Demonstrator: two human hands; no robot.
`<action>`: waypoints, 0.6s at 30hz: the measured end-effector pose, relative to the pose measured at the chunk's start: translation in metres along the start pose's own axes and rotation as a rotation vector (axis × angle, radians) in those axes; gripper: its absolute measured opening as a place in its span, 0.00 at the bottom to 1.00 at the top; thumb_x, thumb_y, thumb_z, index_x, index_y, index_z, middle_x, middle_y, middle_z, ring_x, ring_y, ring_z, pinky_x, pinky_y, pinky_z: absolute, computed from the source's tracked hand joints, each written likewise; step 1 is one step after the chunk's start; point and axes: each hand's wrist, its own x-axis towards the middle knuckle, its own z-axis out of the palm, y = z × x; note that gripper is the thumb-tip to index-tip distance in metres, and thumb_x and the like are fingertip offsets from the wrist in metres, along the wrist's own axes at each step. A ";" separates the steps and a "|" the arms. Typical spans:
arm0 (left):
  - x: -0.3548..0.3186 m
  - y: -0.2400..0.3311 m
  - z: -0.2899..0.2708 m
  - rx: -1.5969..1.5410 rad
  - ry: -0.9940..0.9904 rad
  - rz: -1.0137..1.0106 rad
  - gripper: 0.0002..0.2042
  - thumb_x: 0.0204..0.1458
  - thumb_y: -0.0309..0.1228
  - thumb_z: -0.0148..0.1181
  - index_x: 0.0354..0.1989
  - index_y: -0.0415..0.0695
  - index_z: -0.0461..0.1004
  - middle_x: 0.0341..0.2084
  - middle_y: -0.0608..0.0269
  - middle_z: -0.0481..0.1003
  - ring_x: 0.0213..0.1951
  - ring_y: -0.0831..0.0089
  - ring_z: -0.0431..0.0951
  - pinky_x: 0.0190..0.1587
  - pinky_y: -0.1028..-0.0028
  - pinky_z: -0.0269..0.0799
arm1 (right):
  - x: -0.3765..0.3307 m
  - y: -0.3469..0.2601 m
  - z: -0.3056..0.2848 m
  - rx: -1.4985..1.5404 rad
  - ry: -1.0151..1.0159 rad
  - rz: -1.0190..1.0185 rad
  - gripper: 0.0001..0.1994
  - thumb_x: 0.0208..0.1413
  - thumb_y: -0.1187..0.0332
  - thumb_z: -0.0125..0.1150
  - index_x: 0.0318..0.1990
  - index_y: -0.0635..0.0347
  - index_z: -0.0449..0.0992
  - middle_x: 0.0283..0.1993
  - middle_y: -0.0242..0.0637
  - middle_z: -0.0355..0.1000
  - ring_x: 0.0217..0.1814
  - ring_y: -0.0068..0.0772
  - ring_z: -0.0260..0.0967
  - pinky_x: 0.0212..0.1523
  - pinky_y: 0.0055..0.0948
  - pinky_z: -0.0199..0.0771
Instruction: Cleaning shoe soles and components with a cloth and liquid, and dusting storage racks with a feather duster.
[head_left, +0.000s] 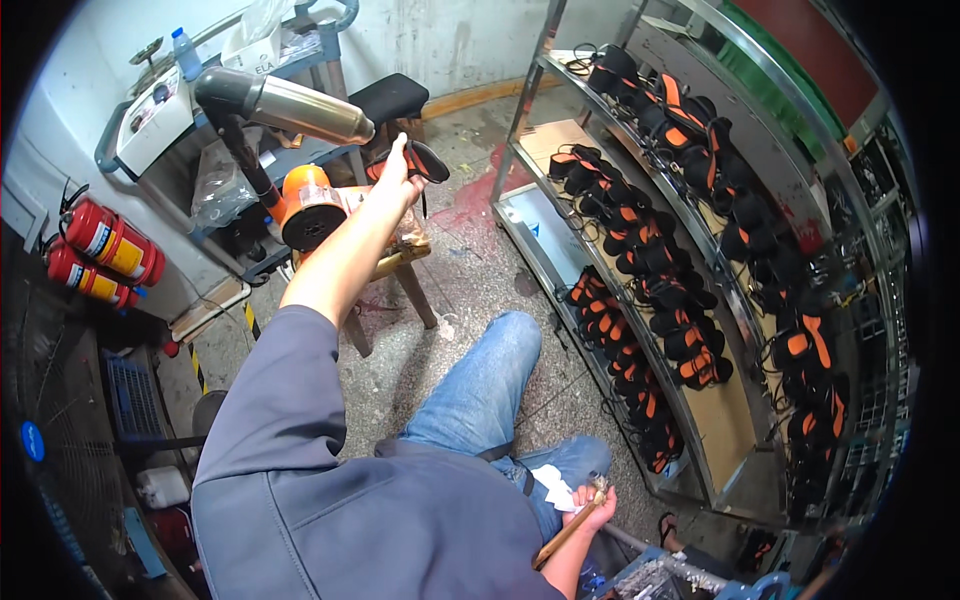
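With my left arm stretched forward, my left hand [399, 182] grips a black sandal with orange parts [428, 162]. The sandal is just beside and below the mouth of a metal blower nozzle [312, 108]. A black pipe joins that nozzle to an orange blower [306, 190] standing by a wooden stool [408, 285]. Down by my knee, my right hand [597, 508] is closed around a wooden-handled brush [570, 533]. Crumpled white paper or cloth [553, 487] lies against the same hand; whether the fingers hold it too, I cannot tell.
A metal rack [722, 468] on the right bears rows of black and orange sandals [640, 240]. A grey cart [150, 180] stands at the back left, near red fire extinguishers [115, 240]. A black-topped seat [390, 98] is behind the nozzle. At bottom right, another person's sandalled foot [668, 530] shows.
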 end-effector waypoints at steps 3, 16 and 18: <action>0.004 0.016 0.005 -0.037 0.041 0.019 0.16 0.52 0.48 0.69 0.29 0.51 0.73 0.23 0.69 0.74 0.25 0.72 0.76 0.29 0.66 0.81 | 0.011 0.002 0.001 -0.021 0.028 0.000 0.25 0.65 0.46 0.44 0.20 0.53 0.67 0.14 0.30 0.60 0.12 0.26 0.54 0.14 0.25 0.53; 0.006 0.016 -0.007 -0.066 -0.083 0.040 0.21 0.53 0.50 0.68 0.40 0.47 0.69 0.28 0.58 0.74 0.25 0.65 0.76 0.33 0.60 0.82 | 0.039 0.009 0.012 -0.056 -0.003 0.054 0.26 0.65 0.46 0.44 0.19 0.52 0.67 0.14 0.29 0.59 0.13 0.26 0.54 0.14 0.25 0.53; 0.003 0.012 -0.004 -0.082 -0.114 0.063 0.23 0.53 0.50 0.68 0.43 0.47 0.67 0.30 0.55 0.74 0.27 0.62 0.76 0.35 0.60 0.82 | 0.037 0.006 0.008 -0.066 0.006 0.045 0.26 0.65 0.46 0.44 0.19 0.52 0.67 0.14 0.29 0.59 0.13 0.26 0.54 0.14 0.25 0.53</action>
